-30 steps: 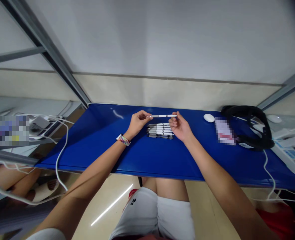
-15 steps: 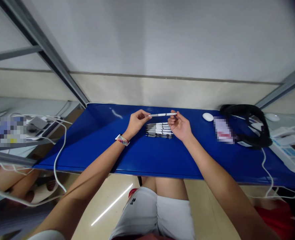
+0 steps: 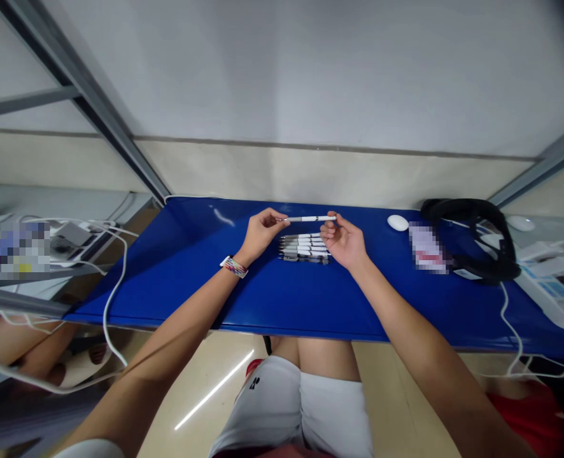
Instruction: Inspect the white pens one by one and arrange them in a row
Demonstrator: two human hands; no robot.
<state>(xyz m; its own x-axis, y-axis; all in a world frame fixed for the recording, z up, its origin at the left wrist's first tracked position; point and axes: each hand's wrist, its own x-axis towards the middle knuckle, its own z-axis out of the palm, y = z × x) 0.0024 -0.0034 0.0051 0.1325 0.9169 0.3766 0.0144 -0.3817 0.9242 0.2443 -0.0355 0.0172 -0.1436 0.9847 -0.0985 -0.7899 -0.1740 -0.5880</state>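
Note:
A white pen (image 3: 310,219) with a grey grip section lies level between my two hands, just above the blue table. My left hand (image 3: 261,234) pinches its grey end between thumb and fingertips. At the other end, my right hand (image 3: 345,239) grips the white tip with thumb and index finger, its other fingers loosely curled. Below the held pen, a row of similar pens (image 3: 301,244) lies side by side on the table. The nearest one is a dark, see-through pen (image 3: 301,259). My right hand hides part of the right ends of the row.
The blue table (image 3: 282,302) meets a pale wall behind. Toward the right are a white computer mouse (image 3: 397,222), a blurred packet (image 3: 428,248) and a black strap-like headset (image 3: 494,242). White cables (image 3: 111,299) hang at the left. Metal frame posts (image 3: 114,121) flank the table.
The pen's right end has shifted very slightly left, with my right fingers moving along with it. My left hand stays nearly still, and the row of pens is unchanged.

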